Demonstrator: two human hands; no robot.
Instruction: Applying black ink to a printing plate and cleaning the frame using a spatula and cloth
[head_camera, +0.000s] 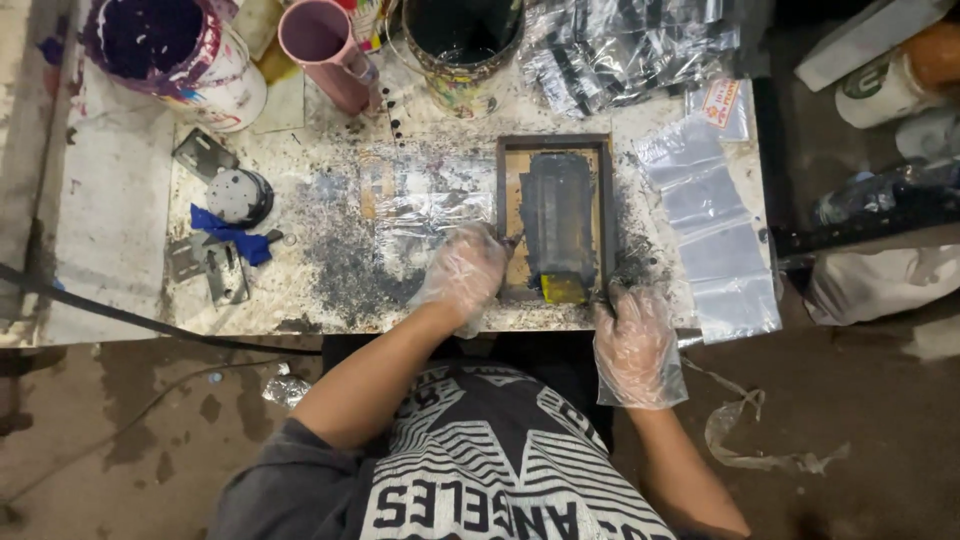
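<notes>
I am watching my gloved right hand (637, 345) gripping the near right corner of the wooden frame (556, 215) on the bench (330, 270), while my gloved left hand (462, 272) is pressing its left edge, fingers curled. Beyond, paint cans (180, 55) are standing.

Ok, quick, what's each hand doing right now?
Left hand: gloved, closed on the left edge of the wooden frame.
Right hand: gloved, at the frame's lower right corner; grip cannot be told.
</notes>
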